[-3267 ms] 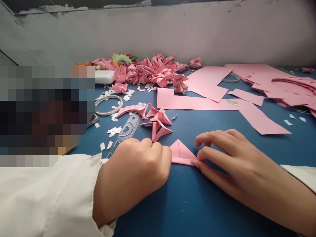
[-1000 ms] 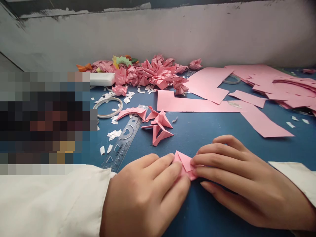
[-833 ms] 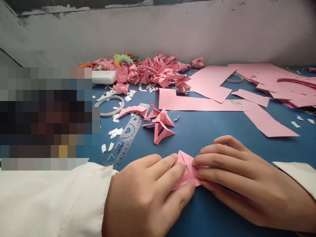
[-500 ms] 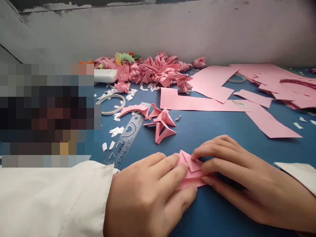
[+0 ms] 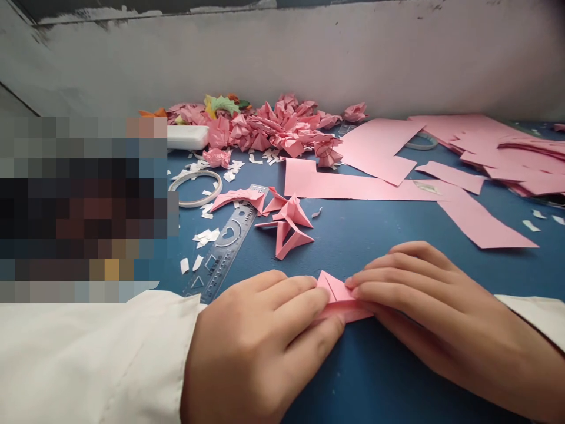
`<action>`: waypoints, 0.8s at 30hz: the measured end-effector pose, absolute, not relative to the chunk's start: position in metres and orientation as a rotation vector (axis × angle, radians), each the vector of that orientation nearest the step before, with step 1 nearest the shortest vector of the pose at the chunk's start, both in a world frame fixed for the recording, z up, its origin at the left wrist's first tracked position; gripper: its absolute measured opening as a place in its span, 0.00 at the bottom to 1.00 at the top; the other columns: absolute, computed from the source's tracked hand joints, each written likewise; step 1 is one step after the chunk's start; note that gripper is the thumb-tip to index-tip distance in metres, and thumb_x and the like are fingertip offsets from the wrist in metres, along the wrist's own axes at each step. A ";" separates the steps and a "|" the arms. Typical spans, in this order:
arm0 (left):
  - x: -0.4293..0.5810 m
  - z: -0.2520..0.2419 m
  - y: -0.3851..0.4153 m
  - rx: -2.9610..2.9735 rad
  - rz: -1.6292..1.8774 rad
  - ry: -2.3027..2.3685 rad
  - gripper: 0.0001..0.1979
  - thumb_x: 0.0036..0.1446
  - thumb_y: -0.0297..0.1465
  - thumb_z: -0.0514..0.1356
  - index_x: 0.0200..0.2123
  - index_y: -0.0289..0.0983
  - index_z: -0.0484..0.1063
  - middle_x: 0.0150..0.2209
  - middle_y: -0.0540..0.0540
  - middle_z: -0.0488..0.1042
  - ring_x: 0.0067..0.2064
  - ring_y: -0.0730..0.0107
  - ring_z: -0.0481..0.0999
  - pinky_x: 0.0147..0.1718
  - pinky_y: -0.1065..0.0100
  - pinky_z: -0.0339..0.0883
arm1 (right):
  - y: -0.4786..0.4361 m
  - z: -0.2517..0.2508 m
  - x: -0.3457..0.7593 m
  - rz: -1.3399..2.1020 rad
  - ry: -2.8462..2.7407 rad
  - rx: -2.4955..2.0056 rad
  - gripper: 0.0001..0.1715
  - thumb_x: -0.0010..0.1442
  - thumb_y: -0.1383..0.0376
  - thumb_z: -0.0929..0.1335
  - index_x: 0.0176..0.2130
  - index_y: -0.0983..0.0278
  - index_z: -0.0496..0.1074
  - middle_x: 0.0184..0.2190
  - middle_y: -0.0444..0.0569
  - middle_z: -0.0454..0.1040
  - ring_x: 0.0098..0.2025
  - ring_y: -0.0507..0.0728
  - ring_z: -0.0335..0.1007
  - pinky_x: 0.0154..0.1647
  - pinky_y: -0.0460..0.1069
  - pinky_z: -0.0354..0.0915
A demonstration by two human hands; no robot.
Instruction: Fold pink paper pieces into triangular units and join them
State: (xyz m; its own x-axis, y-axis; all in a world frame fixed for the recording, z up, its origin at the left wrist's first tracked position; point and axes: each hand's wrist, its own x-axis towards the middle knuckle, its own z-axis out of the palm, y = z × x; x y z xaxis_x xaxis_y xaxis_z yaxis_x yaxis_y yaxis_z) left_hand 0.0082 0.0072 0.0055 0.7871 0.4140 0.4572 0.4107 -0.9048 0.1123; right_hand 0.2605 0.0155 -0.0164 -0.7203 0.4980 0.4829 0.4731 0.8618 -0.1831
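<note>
A small piece of folded pink paper (image 5: 342, 310) lies on the blue table between my two hands, its pointed flap facing away from me. My left hand (image 5: 265, 335) grips its left side, fingertips on top and thumb along the near edge. On the right side, my right hand (image 5: 424, 306) pinches the paper with its fingers above and its thumb mostly hidden beneath them. Just beyond the hands sit several folded pink paper pieces (image 5: 291, 221), partly beside a clear plastic ruler (image 5: 225, 241).
At the back is a heap of crumpled and folded pink paper (image 5: 273, 126). A roll of tape (image 5: 195, 205) rests among white paper scraps (image 5: 206, 237). Cut pink strips (image 5: 362, 185) and a stack of pink sheets (image 5: 521, 159) spread rightward. A blurred-out person (image 5: 83, 206) is at left.
My right fingers have flattened onto the flap, which now lies folded down closer to the paper's middle. My left hand has shifted slightly leftward, still holding the paper.
</note>
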 end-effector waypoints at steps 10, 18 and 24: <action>0.005 0.006 0.007 3.004 0.702 0.679 0.20 0.75 0.21 0.47 0.44 0.29 0.80 0.45 0.38 0.83 0.47 0.59 0.81 0.46 0.60 0.76 | 0.014 -0.014 0.259 -0.032 -2.548 -0.596 0.08 0.74 0.72 0.64 0.47 0.65 0.73 0.40 0.47 0.82 0.42 0.53 0.75 0.54 0.53 0.63; 0.006 0.008 0.006 2.867 0.723 0.685 0.18 0.70 0.18 0.48 0.39 0.29 0.79 0.39 0.40 0.83 0.39 0.62 0.81 0.40 0.63 0.78 | 0.007 -0.011 0.255 -0.059 -2.568 -0.537 0.14 0.77 0.69 0.61 0.44 0.66 0.75 0.37 0.47 0.82 0.41 0.52 0.78 0.48 0.52 0.70; 0.005 -0.005 -0.008 2.724 0.885 0.767 0.24 0.75 0.22 0.40 0.35 0.35 0.74 0.26 0.48 0.75 0.23 0.66 0.68 0.21 0.64 0.67 | 0.004 -0.015 0.253 -0.066 -2.527 -0.532 0.17 0.75 0.72 0.61 0.38 0.66 0.76 0.36 0.47 0.81 0.39 0.54 0.76 0.45 0.54 0.71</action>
State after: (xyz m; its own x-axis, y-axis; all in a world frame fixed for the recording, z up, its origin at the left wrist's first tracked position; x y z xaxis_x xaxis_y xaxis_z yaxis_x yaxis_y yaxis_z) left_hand 0.0055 -0.0083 -0.0049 0.6903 0.5243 0.4986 0.4193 -0.8515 0.3150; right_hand 0.2525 0.0040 -0.0150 -0.7695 0.3587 0.5283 0.3858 0.9204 -0.0630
